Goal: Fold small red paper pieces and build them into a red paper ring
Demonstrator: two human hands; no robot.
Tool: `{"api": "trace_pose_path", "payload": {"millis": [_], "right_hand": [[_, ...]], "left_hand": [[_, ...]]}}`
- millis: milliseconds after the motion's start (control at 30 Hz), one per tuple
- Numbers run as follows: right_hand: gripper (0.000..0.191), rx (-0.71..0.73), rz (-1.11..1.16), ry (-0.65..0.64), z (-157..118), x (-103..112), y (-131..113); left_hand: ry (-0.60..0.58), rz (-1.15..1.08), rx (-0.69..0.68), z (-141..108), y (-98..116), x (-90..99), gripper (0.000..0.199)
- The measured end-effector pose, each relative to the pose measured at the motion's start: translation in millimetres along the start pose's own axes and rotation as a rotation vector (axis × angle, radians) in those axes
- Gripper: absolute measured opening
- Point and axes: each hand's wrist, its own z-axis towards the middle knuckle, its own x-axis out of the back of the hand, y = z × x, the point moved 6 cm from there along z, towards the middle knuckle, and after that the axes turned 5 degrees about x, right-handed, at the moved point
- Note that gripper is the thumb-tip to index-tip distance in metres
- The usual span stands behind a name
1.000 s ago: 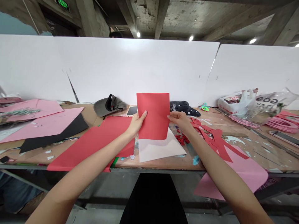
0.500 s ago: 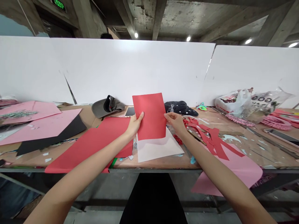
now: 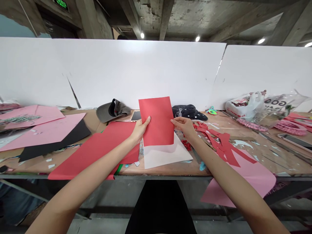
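Note:
A small rectangular sheet of red paper [image 3: 157, 122] is held upright above the table, between my two hands. My left hand [image 3: 141, 128] grips its left edge, with the thumb on the near face and the fingers hidden behind. At the right edge, my right hand [image 3: 183, 125] pinches the sheet between thumb and fingertips. Beneath it lies a white sheet or board [image 3: 163, 156], partly covered by the red paper. A larger red sheet [image 3: 97, 149] rests to the left, under my left forearm.
Red paper scraps [image 3: 224, 144] and a pink sheet [image 3: 253, 175] lie at the right, the pink one overhanging the table edge. A grey cap [image 3: 113, 110], dark cloth [image 3: 187, 112] and white plastic bag [image 3: 247, 105] sit along the white partition [image 3: 136, 71]. Pink sheets [image 3: 56, 130] lie left.
Both hands keep their hold on the small red sheet, which stays almost in place. The whole view has shifted very slightly.

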Motion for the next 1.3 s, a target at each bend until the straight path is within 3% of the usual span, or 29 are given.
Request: {"api": "trace_pose_path", "payload": {"millis": [167, 367, 500, 600, 733, 1067, 1133, 1300], "right_hand": [[0.042, 0.012, 0.010, 0.004, -0.6, -0.5, -2.2], [0.045, 0.109, 0.067, -0.082, -3.2, -7.5, -6.8], [0.042, 0.113, 0.037, -0.108, -2.0, -5.7, -6.4], [0.038, 0.072, -0.033, -0.079, 1.9, 0.9, -6.5], [0.037, 0.125, -0.062, -0.013, 6.6, 6.9, -11.0], [0.029, 0.098, 0.126, 0.059, 12.7, -7.1, -16.8], [0.030, 0.111, 0.094, 0.081, 19.3, -4.8, -24.3], [0.024, 0.210, -0.039, 0.117, 35.2, 3.8, -47.8]], "left_hand": [[-0.023, 0.038, -0.045, -0.6, 2.7, -1.6, 0.048], [-0.066, 0.126, -0.089, -5.7, 4.4, -9.8, 0.049], [-0.034, 0.136, -0.113, -5.3, 6.1, -6.4, 0.048], [0.005, 0.126, -0.132, -4.0, 8.9, -2.2, 0.048], [0.059, 0.124, -0.166, -6.2, 11.4, -2.3, 0.046], [0.105, 0.132, -0.296, -13.9, 14.3, -10.4, 0.048], [0.078, 0.112, -0.276, -14.4, 13.9, -11.6, 0.047], [-0.047, 0.081, -0.073, -22.5, 3.0, -10.7, 0.040]]}}
